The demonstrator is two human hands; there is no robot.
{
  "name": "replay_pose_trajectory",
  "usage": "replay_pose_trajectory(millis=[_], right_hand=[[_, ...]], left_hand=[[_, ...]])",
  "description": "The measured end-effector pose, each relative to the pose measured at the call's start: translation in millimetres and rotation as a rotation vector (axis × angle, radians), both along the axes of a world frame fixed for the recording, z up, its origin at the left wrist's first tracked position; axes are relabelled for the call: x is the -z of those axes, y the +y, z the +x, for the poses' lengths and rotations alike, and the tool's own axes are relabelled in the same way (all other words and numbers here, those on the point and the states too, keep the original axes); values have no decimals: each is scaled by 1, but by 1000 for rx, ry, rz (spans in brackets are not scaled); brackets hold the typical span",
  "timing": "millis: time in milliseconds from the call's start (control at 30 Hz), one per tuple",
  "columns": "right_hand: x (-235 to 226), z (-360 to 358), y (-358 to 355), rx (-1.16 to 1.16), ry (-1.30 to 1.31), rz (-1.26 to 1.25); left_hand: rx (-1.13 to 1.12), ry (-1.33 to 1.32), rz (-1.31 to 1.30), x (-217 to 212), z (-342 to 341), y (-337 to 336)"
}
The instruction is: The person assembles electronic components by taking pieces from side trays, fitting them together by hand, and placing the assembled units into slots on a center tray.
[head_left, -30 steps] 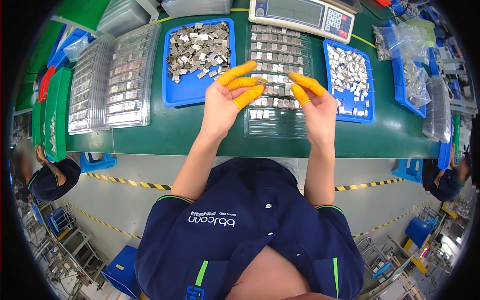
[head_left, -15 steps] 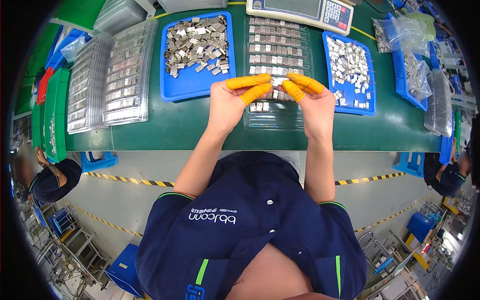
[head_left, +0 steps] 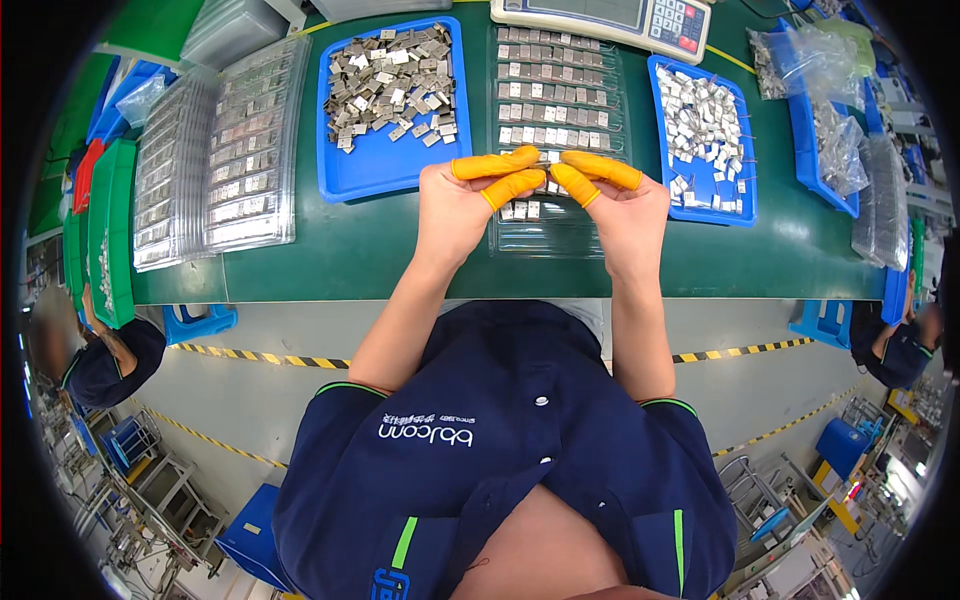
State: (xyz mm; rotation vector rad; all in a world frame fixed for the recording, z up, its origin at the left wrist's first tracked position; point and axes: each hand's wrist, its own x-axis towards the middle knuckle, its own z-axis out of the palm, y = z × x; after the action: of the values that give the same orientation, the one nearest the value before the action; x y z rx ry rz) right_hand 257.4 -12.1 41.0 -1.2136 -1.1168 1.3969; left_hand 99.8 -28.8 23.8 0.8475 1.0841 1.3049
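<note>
My left hand and my right hand are raised together over a clear plastic tray holding rows of small grey metal parts. Orange finger cots cover the thumb and forefinger tips of both hands. The fingertips meet and pinch a small grey metal part between them. Left of the tray, a blue tray holds a loose heap of similar metal parts. A second blue tray on the right holds more of them.
A weighing scale stands at the far edge of the green table. Stacked clear trays lie at the left, green bins beyond them. Plastic bags fill blue bins at the right. Other people sit at both sides.
Both hands have drawn closer together and nearer to me, until their orange fingertips meet over the clear tray.
</note>
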Motion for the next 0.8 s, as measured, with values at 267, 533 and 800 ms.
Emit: replay_pose_trajectory(millis=[267, 533, 800], right_hand=[[12, 21, 1, -346, 294, -273], [11, 11, -13, -52, -222, 258], [29, 11, -25, -49, -1082, 794]], left_hand=[[250, -56, -47, -3, -8, -7], [21, 115, 114, 1, -11, -1], [-226, 388, 128, 20, -77, -8]])
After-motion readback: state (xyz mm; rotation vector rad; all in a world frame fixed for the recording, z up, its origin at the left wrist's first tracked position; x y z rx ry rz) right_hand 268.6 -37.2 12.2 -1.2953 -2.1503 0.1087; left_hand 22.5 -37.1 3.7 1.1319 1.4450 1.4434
